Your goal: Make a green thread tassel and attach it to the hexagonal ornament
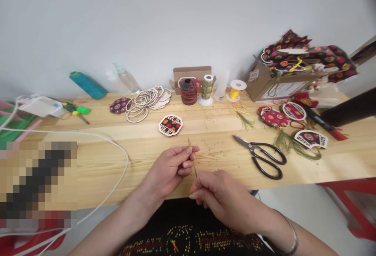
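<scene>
Between my two hands runs a thin olive-green thread point(195, 168). My left hand point(176, 166) pinches it between thumb and forefinger, and a short end sticks up past the fingertips. Lower and to the right, my right hand point(216, 191) has its fingers closed on the same thread, palm turned down. Just beyond my left hand lies an octagonal ornament point(170, 125) with a pale wooden fretwork frame over dark patterned cloth. Black-handled scissors point(261, 155) rest to the right of my hands, blades pointing up and left.
Along the wall stand a red-and-black thread spool point(188, 91), an olive thread spool point(207, 90) and a yellow thread spool point(235, 90). Wooden frames point(147, 101) are heaped at left. A cardboard box point(282, 83) holds patterned cloth. A white cable point(125, 162) loops across the left side.
</scene>
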### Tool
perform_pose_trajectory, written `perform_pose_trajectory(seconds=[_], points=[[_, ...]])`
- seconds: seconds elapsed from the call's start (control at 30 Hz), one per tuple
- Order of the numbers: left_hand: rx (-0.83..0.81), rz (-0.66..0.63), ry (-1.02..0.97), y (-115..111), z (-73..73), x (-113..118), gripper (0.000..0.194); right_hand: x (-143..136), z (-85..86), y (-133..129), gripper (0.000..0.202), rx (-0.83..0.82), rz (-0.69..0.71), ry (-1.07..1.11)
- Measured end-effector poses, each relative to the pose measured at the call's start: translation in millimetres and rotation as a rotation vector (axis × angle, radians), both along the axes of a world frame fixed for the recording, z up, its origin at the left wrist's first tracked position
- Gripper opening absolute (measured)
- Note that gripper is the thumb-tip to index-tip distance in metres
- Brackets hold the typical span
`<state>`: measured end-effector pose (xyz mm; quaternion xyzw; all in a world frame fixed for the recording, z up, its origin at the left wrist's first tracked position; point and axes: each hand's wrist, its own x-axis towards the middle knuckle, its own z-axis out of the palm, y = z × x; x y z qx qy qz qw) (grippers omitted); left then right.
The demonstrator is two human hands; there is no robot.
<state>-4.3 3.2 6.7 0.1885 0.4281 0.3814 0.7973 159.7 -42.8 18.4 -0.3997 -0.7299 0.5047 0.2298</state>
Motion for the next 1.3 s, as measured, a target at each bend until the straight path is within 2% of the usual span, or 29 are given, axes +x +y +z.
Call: perform_pose_trajectory(seconds=[0.33,0.47,0.53,0.57,0.6,0.7,0.73,0.77,0.8,0.87,0.93,1.0,1.07,1.2,1.3], points=[[0.016,-0.011,0.086,-2.0,4.1,0.9,0.017,-2.1,-1.4,-1.6,0.016,0.018,0.06,-0.076],[0.042,-0.008,0.128,-0.9,3.5,-1.3,0.016,9.4,8.8,-0.1,0.014,0.054,0.159,-0.084],[0.06,-0.02,0.148,-0.7,4.1,-2.6,0.016,21.2,16.6,3.5,0.016,0.029,0.221,-0.02],[0.068,-0.036,0.157,-0.7,4.7,-3.1,0.017,27.4,19.6,6.5,0.017,0.024,0.204,0.036],[0.074,-0.06,0.165,-0.9,5.4,-3.3,0.017,33.1,21.3,10.3,0.016,0.031,0.127,0.091],[0.085,-0.148,0.175,-2.0,7.9,-2.3,0.02,43.0,17.1,26.1,0.014,0.12,-0.333,0.168],[0.086,-0.172,0.173,-2.6,8.7,-1.5,0.02,43.2,13.1,31.9,0.011,0.151,-0.448,0.164],[0.09,-0.192,0.17,-3.2,9.5,-0.5,0.019,41.9,8.5,37.3,0.017,0.163,-0.485,0.161],[0.095,-0.207,0.166,-3.9,10.1,0.4,0.018,39.6,3.9,41.9,0.033,0.165,-0.449,0.176],[0.107,-0.232,0.166,-5.5,11.1,2.0,0.02,32.9,-3.5,48.0,0.063,0.111,-0.285,0.212],[0.114,-0.252,0.186,-7.0,11.6,2.8,0.024,26.2,-7.3,50.2,0.072,-0.012,-0.129,0.22],[0.123,-0.275,0.212,-8.1,11.9,2.6,0.027,21.6,-8.0,50.6,0.063,-0.16,-0.042,0.202],[0.133,-0.308,0.222,-8.6,11.7,1.9,0.028,19.9,-7.7,51.1,0.05,-0.24,-0.02,0.199],[0.125,-0.361,0.199,-9.3,11.5,0.8,0.023,21.4,-8.2,55.2,0.032,-0.213,-0.044,0.243],[0.12,-0.374,0.203,-10.6,12.5,1.3,0.025,22.0,-8.3,57.8,0.028,-0.254,-0.056,0.298]])
